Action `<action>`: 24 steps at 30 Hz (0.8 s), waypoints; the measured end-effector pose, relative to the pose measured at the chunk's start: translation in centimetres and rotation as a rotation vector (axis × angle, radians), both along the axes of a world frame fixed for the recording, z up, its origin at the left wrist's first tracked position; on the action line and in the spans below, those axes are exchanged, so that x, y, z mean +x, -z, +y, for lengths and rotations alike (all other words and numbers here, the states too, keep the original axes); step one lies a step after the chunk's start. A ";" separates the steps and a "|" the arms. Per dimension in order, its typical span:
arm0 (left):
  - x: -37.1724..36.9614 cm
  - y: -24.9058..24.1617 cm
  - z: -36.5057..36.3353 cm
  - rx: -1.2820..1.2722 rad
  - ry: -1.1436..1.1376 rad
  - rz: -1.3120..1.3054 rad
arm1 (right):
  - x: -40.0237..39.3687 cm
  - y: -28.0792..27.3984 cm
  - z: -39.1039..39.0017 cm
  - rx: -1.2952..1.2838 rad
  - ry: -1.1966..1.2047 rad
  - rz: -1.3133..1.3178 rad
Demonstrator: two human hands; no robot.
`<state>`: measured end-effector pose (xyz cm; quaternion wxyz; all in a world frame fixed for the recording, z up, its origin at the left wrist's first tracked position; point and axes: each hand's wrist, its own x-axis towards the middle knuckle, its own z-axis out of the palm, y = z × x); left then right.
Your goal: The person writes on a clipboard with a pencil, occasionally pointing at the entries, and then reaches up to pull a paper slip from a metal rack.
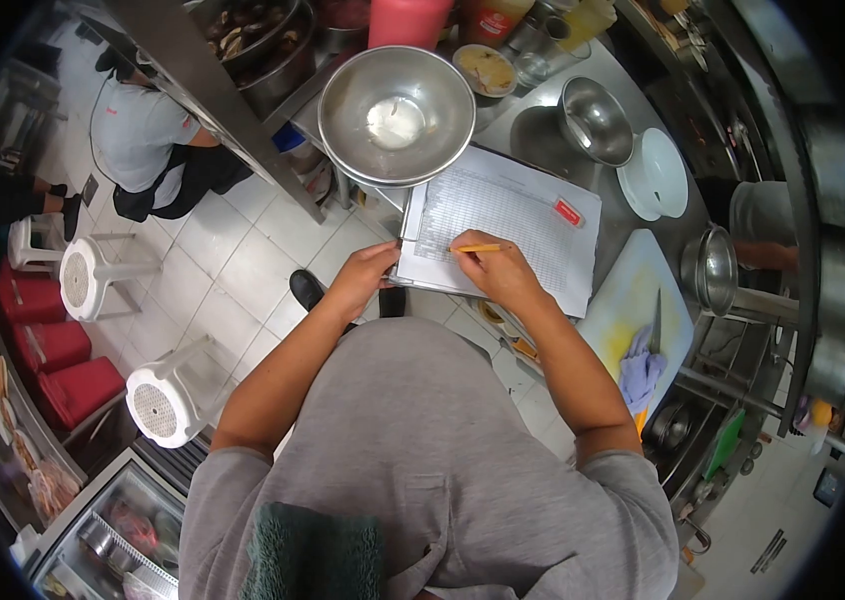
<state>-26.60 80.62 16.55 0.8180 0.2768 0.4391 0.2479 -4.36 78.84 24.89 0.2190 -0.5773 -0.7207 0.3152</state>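
Observation:
My right hand (499, 268) pinches a yellow pencil (483, 247), its tip down on a printed sheet (503, 195) covered in rows and columns. The sheet lies on a dark-edged clipboard (398, 266), partly on the steel table. At the left edge of that board, my left hand (365, 278) grips it, thumb near the paper. A red and white eraser (569, 212) rests on the sheet's far right part. Just beyond the paper stands a large steel bowl (343, 110).
Right of the paper, a cutting board (598, 315) carries a knife (657, 325) and a purple cloth (641, 368). A smaller steel bowl (595, 120) and white bowls (655, 172) stand behind. White stools (158, 402) are on the left floor; a person (143, 135) bends down there.

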 end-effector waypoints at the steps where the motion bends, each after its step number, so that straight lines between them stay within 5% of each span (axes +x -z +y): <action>1: 0.0 0.0 -0.1 0.003 -0.004 0.002 | -0.1 0.0 0.1 -0.004 -0.005 -0.010; 24: 0.3 -0.6 0.1 0.050 -0.008 0.102 | 0.1 0.0 0.1 -0.025 0.009 -0.014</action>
